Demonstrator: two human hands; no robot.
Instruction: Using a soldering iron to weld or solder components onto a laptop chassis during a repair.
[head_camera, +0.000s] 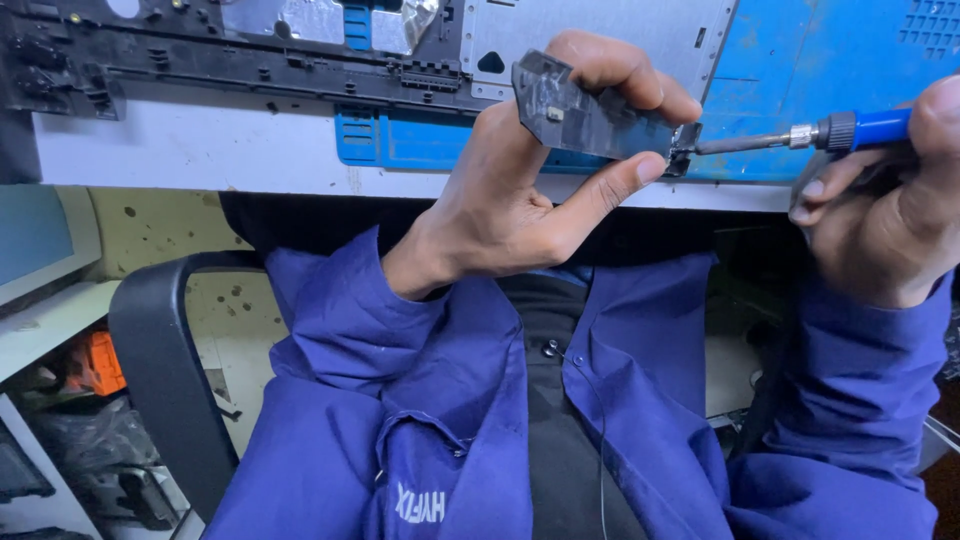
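My left hand (530, 190) holds a small dark grey flat part (590, 115) between thumb and fingers, raised in front of the table edge. My right hand (885, 210) grips a screwdriver with a blue handle (870, 128). Its metal shaft points left and its tip touches the right end of the part near my left thumb. Both arms are in blue sleeves.
A white table (200, 150) carries an opened device with a black frame (250, 60), a silver metal plate (600, 30) and a blue mat (820, 60). A black chair armrest (160, 350) is at lower left. An orange object (95, 362) lies among clutter on a low shelf.
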